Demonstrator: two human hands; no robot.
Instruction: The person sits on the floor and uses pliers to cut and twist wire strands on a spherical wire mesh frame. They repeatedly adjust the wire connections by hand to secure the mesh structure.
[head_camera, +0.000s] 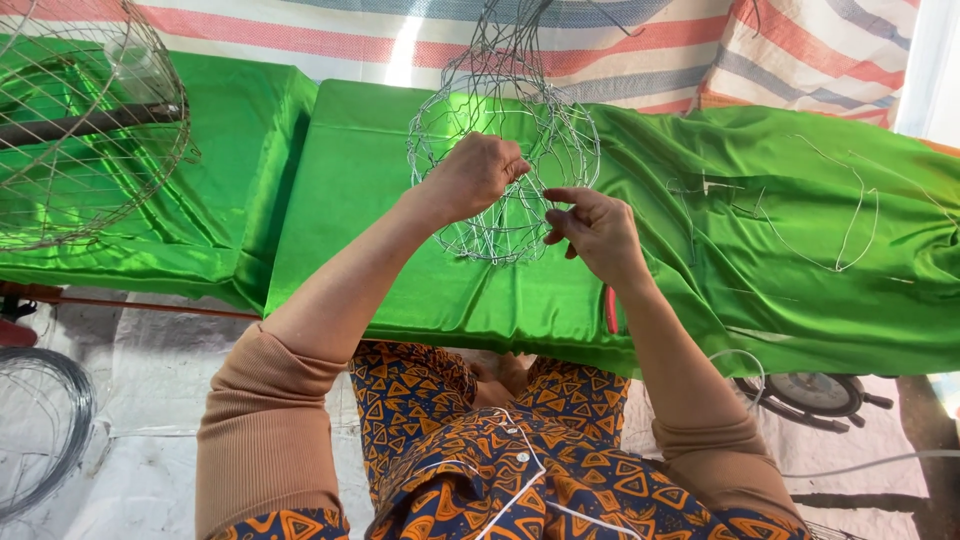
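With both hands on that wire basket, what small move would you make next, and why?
Probably a short twist of the wire end by the right hand. Its fingertips pinch a thin strand at the rim of the wire basket, while the left hand grips the mesh and steadies it above the green cloth. The joint itself is too fine to see.

Two bare forearms reach forward, sleeves pushed up past the elbows. The left hand (472, 177) is curled into a loose fist. The right hand (595, 232) pinches thumb and fingertips together.
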